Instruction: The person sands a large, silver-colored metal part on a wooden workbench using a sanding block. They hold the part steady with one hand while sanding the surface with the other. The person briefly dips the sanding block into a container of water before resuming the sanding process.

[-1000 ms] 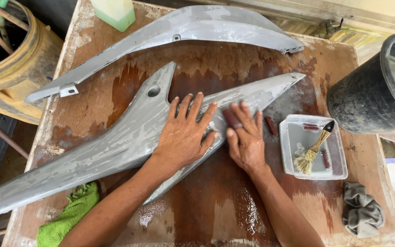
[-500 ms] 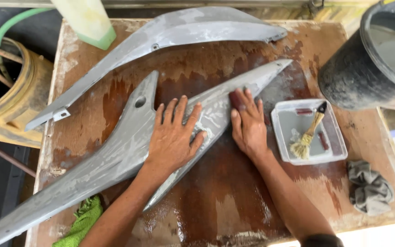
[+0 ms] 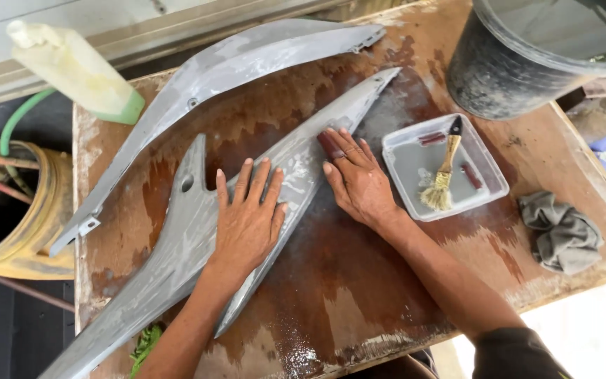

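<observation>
Two long grey moulded panels lie on a wet brown wooden table point(image 3: 359, 281). My left hand point(image 3: 247, 217) rests flat, fingers spread, on the middle of the near panel point(image 3: 177, 253). My right hand point(image 3: 359, 182) presses a small dark red abrasive piece point(image 3: 330, 144) under its fingertips against the right edge of that panel, near its pointed end. The far panel point(image 3: 247, 60) lies untouched along the back of the table.
A clear plastic tray point(image 3: 408, 161) with a straw brush point(image 3: 443, 175) sits right of my right hand. A black bucket point(image 3: 499, 77) stands back right, with a grey rag point(image 3: 562, 235) near the right edge. A pale bottle point(image 3: 78, 70) and yellow drum point(image 3: 29, 231) are at the left.
The view has swung and tilted. Both hands stay on the near panel, and the right hand with the abrasive piece has shifted slightly along the panel's edge.
</observation>
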